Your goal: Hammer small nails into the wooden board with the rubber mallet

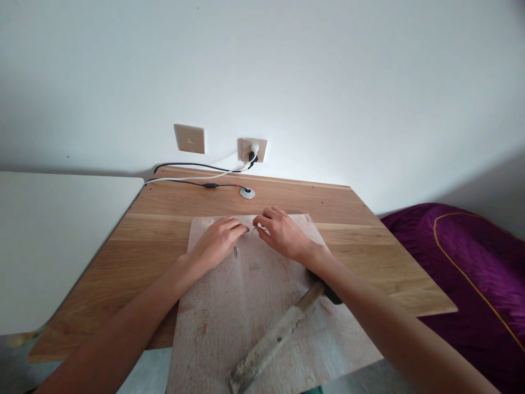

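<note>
A pale plywood board lies on a wooden desk and sticks out over its near edge. Both hands rest at the board's far end. My left hand has its fingers curled and pressed together, the tips pointing right toward a small nail. My right hand pinches that nail between thumb and forefinger. Two more small nails lie on the board just below the hands. A hammer with a worn, paint-stained handle lies on the board under my right forearm, its dark head partly hidden.
Black and white cables run along the desk's back edge to a wall socket. A round cable grommet sits near them. A white surface adjoins the desk on the left. A purple cushion lies to the right.
</note>
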Action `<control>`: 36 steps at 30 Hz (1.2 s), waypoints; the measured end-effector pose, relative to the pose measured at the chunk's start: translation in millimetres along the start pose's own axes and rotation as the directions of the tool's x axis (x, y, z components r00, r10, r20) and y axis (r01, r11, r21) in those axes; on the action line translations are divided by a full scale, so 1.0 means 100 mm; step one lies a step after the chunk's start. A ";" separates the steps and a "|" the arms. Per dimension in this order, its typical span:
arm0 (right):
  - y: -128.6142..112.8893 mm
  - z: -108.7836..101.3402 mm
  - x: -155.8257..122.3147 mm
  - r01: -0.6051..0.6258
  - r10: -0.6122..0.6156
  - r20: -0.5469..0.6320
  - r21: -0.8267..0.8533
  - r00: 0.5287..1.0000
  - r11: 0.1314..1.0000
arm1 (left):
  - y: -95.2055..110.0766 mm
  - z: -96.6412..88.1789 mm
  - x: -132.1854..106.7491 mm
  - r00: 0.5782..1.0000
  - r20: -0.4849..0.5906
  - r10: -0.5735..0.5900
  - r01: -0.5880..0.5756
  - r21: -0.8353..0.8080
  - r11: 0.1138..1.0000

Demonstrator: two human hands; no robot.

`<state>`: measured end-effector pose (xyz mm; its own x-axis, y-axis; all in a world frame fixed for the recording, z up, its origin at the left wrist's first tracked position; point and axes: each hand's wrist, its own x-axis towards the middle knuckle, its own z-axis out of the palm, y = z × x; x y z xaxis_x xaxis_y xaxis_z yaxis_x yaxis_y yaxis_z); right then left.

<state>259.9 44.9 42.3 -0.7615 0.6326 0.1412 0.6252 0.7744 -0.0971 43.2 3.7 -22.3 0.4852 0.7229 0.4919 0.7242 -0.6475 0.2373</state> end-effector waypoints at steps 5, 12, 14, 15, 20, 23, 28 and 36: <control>0.05 -0.08 -0.17 0.069 -0.082 0.078 0.158 0.994 0.985 | 0.00 0.01 0.00 1.000 0.017 0.003 -0.003 0.033 0.999; 0.07 -0.11 -0.19 -0.095 0.094 0.075 0.009 0.993 0.995 | 0.00 0.01 0.02 1.000 0.002 -0.007 0.007 0.010 1.000; 0.04 -0.09 -0.15 -0.169 0.173 0.047 -0.093 0.984 0.981 | 0.00 0.01 0.03 1.000 0.015 0.002 -0.003 0.021 1.000; 0.02 -0.08 -0.13 -0.180 0.188 0.048 -0.141 0.981 0.974 | 0.00 0.00 0.04 1.000 0.024 0.009 -0.009 0.030 0.999; -0.04 0.03 -0.06 -0.120 0.161 0.134 -0.276 0.978 0.954 | 0.00 -0.05 0.07 0.997 0.067 0.048 -0.052 0.070 0.996; 0.00 0.08 -0.05 -0.087 0.129 0.150 -0.259 0.980 0.962 | -0.01 -0.11 0.11 0.992 0.109 0.069 -0.076 0.058 0.995; 0.06 0.07 -0.06 -0.037 0.071 0.147 -0.220 0.987 0.975 | -0.01 -0.21 0.22 0.980 0.169 0.103 -0.121 0.096 0.988; 0.08 -0.09 -0.13 -0.021 0.022 0.108 -0.013 0.994 1.000 | 0.06 -0.19 0.37 0.994 0.104 0.028 -0.056 0.278 0.959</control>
<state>276.6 42.5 48.5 -0.7615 0.6474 0.0315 0.6431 0.7607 -0.0877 55.8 21.9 12.7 0.5538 0.7256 0.4084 0.8033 -0.5947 -0.0328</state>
